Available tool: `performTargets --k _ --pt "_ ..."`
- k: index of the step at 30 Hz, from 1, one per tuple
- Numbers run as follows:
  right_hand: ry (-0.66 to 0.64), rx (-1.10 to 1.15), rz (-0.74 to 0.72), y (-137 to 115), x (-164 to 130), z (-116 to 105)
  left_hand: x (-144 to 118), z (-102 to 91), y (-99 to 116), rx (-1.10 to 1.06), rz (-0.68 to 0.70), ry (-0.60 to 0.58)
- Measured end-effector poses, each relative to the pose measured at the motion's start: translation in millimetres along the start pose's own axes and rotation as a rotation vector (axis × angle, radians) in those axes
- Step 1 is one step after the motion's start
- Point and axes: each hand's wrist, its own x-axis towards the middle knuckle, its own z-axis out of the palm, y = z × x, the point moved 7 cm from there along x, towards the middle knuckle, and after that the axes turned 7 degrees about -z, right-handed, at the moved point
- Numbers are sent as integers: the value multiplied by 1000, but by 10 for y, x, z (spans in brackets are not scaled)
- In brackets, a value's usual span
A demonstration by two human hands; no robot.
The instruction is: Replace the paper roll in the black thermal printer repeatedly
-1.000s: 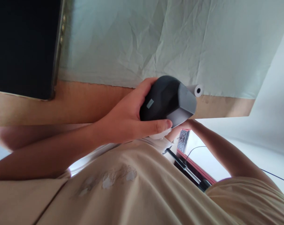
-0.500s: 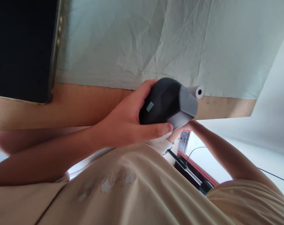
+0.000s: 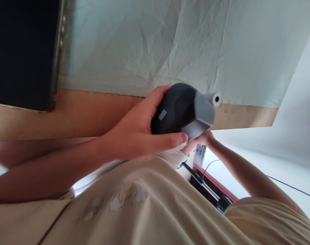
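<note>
As seen, left hand (image 3: 137, 136) around, perhaps, speaker (image 3: 182, 110)

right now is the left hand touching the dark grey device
Touching. The head view shows the left hand wrapped around the dark grey device, thumb pressed along its lower edge and fingers over its top.

Wrinkled pale-green cloth (image 3: 185, 41) covers the wooden table (image 3: 88, 112), w/ a white paper roll (image 3: 214, 98) at its edge. Black panel (image 3: 22, 51) sits top left.

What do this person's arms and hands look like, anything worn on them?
The left hand and the little that shows of the right hand wear no glove, ring or watch. Forearms are uncovered; the cream shirt has short sleeves.
</note>
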Motion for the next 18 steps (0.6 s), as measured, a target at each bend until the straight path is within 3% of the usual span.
performTargets --k 6,13,18 --pt "-17 -2 118 -9 -206 262 -9 40 -7 -95 -23 -47" --pt "58 64 207 167 -307 635 -17 36 -2 -76 -6 -29" --pt "117 133 250 245 -326 763 -21 2 -20 -132 -8 -18"
